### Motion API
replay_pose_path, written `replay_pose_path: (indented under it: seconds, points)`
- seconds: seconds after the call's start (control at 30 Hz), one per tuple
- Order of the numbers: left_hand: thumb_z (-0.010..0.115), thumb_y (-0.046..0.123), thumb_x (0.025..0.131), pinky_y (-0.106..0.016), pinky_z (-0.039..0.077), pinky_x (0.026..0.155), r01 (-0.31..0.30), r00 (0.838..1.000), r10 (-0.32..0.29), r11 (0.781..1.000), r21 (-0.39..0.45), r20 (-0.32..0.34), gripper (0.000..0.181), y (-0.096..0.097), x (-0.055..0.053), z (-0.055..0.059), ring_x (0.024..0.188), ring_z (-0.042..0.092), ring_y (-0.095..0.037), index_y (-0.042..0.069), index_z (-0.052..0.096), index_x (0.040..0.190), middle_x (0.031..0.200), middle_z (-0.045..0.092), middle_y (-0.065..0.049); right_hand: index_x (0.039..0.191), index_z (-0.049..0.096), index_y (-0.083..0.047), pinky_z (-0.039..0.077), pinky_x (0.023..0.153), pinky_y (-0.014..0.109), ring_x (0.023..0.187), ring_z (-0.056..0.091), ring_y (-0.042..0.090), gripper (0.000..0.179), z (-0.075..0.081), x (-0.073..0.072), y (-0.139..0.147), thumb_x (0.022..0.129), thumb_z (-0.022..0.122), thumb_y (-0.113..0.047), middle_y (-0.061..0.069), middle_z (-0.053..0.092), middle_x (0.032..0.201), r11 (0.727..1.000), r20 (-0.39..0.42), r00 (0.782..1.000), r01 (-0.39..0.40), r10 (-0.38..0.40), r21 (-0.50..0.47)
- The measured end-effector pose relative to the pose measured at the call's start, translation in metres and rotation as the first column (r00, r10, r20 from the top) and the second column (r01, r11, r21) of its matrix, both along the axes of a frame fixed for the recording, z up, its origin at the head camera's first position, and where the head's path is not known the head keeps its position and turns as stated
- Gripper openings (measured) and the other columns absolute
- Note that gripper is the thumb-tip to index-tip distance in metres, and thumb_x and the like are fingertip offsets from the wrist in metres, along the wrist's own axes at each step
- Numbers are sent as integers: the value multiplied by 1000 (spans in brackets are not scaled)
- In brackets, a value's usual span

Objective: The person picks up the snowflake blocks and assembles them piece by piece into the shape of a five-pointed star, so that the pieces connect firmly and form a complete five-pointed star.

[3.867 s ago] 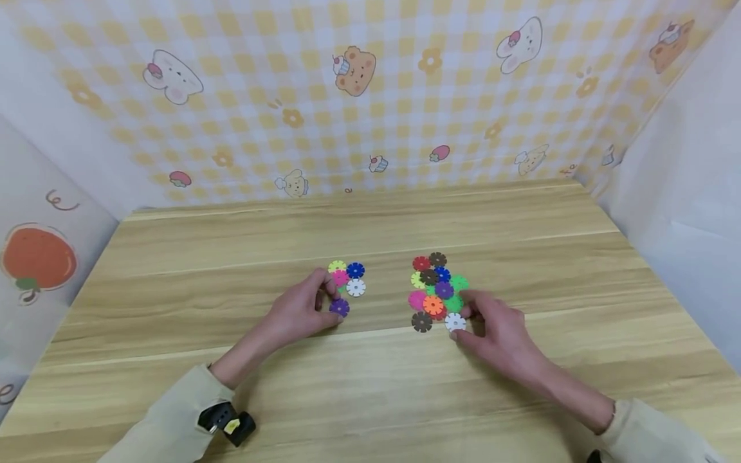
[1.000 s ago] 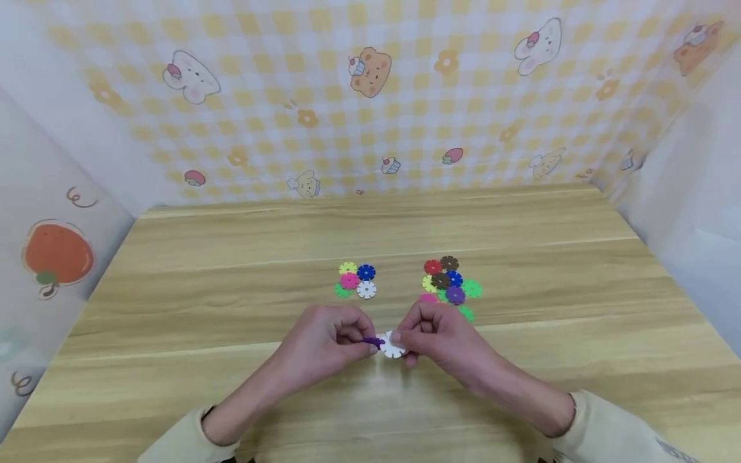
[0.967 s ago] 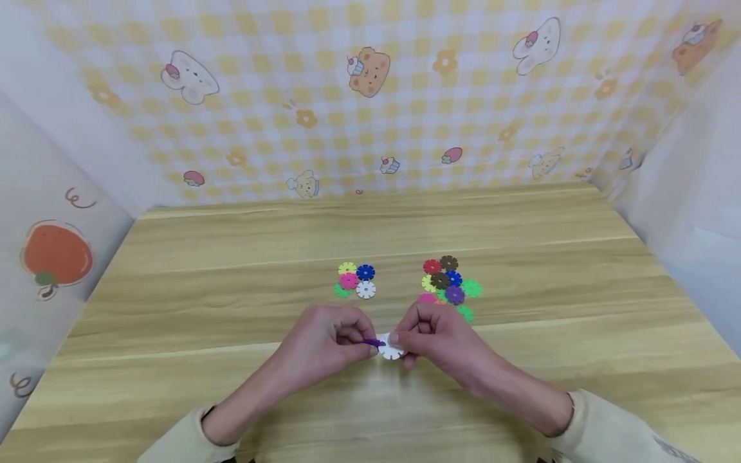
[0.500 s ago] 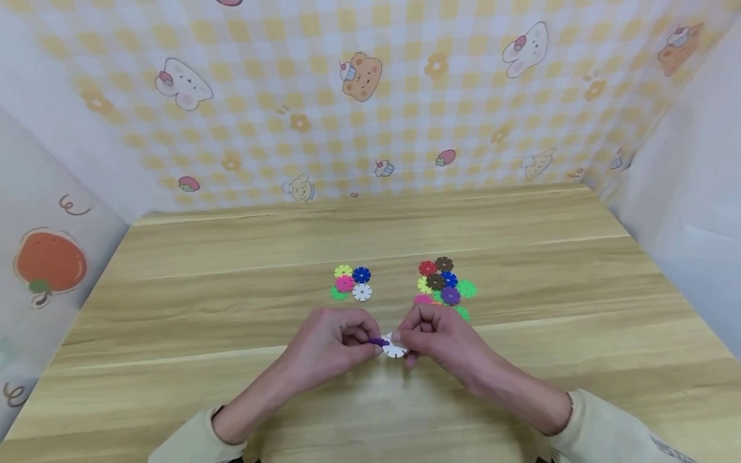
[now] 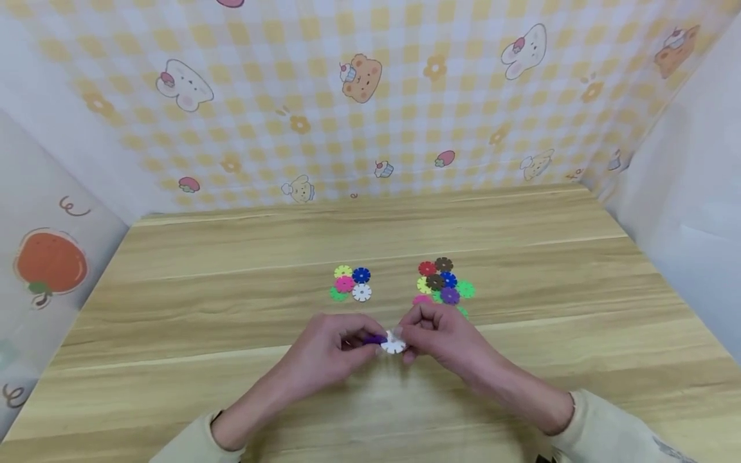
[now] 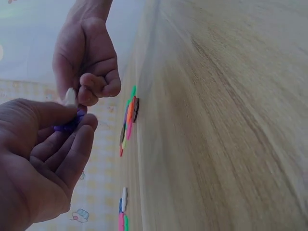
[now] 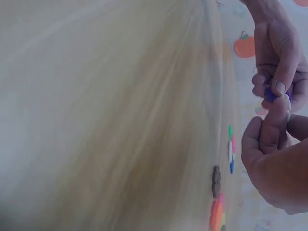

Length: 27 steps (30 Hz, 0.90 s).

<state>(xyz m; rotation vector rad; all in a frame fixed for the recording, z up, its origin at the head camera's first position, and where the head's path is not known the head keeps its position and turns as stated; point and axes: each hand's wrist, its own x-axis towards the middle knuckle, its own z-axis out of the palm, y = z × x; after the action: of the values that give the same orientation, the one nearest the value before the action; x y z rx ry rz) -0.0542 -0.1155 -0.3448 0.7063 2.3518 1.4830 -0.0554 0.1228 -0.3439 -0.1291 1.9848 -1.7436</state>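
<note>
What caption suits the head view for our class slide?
Over a wood-grained table, the left hand pinches a purple disc and the right hand a white notched disc.

The left hand [image 5: 329,352] partly hides the purple disc [image 5: 375,339], the right hand [image 5: 450,335] the white disc [image 5: 393,347] and, beyond its fingers, a pink disc [image 5: 422,299].

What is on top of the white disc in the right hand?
The thumb of the right hand lies on the white disc; the purple disc is at its edge. The part under the thumb is covered.
</note>
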Motion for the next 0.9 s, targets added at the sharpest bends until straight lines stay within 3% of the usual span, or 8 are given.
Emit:
replay_pose_path:
  seconds: [0.13,0.27,0.4,0.57,0.73,0.9]
  points:
    - [75,9,92,-27,60,70,-91,995,92,996,-20,34,13,-7,-4,-2,85,70,-12,14,77,104,96,76,2,110,64,3,61,73,30,83,69,26,24,-3,-10,23,100,67,-18,15,71,94,984,-158,987,66,-40,163]
    - [76,8,91,-28,59,66,-187,978,189,982,-34,89,13,-17,-8,-4,82,70,-19,10,76,104,93,75,-3,110,63,0,58,64,28,81,66,23,23,-10,-17,50,95,71,-15,12,70,94,916,-265,962,168,-71,365]
    - [77,7,89,-26,58,64,-248,961,253,967,-58,114,14,-23,-10,-3,79,69,-19,9,76,103,92,74,-3,113,58,2,58,73,29,92,65,23,35,-17,-18,68,88,78,-12,13,68,105,862,-298,953,196,-54,467]
    - [77,6,89,-26,58,65,-259,958,265,964,-66,111,15,-23,-10,-2,80,70,-17,9,76,103,94,75,-4,120,54,2,56,84,34,98,62,23,53,-23,-16,66,80,86,-12,13,66,109,839,-334,943,170,14,517]
    - [77,6,89,-31,61,69,-240,956,241,970,-26,166,16,-20,-11,-1,82,73,-23,7,76,105,94,75,-8,124,51,1,50,76,31,89,55,21,60,-27,-15,59,78,87,-13,10,62,106,805,-364,931,189,35,562]
    - [77,6,90,-34,61,69,-204,966,202,979,-3,164,16,-15,-11,3,83,73,-27,5,75,106,93,75,-8,126,53,2,51,74,26,89,56,20,56,-27,-15,60,80,83,-8,8,63,105,814,-369,929,185,38,551]
